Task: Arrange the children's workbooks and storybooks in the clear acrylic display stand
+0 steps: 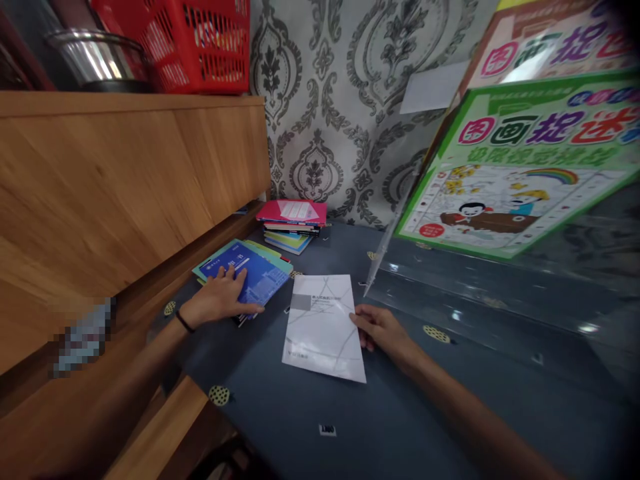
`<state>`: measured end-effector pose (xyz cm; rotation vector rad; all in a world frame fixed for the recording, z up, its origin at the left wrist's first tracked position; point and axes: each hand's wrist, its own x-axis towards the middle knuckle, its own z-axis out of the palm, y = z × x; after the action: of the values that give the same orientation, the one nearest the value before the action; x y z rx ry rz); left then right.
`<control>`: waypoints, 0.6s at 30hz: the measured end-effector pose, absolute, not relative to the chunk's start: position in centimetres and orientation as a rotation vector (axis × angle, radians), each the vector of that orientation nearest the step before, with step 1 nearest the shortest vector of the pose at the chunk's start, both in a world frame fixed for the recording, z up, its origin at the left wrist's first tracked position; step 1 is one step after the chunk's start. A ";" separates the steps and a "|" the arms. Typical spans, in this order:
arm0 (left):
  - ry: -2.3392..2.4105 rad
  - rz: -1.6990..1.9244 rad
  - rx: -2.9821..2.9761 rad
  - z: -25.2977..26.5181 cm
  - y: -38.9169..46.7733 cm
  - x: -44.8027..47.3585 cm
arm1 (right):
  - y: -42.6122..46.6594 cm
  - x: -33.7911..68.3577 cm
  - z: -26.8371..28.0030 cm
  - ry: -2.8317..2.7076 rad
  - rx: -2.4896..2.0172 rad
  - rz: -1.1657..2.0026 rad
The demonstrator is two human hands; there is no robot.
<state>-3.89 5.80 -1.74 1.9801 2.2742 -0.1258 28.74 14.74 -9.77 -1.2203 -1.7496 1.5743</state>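
Note:
A white booklet (325,333) with grey lines on its cover lies on the dark blue-grey tablecloth (280,427). At its right edge, my right hand (383,331) grips the booklet between thumb and fingers; some fingertips are hidden beneath it. Over to the left, my left hand (220,298) rests with spread fingers on a blue booklet (265,277). That booklet tops a loose stack of books, with green and yellow covers showing at its edges. My left wrist wears a dark band.
Behind stands a neat book pile (295,230) with a pink top. A clear plastic stand at right holds green picture books (520,167). Along the left runs a wooden cabinet (135,167), bearing a red basket (215,53) and metal pot (103,57). Patterned wallpaper (320,153) closes the back.

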 end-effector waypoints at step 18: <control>1.761 -0.092 2.635 -5.6 -1.3 7.5 | 14.1 29.6 -10.2 -1.749 -1.191 1.676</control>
<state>7.46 -1.28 -5.56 2.6350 1.7614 -0.0918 29.58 14.06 -10.16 -1.1911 -1.7491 1.6756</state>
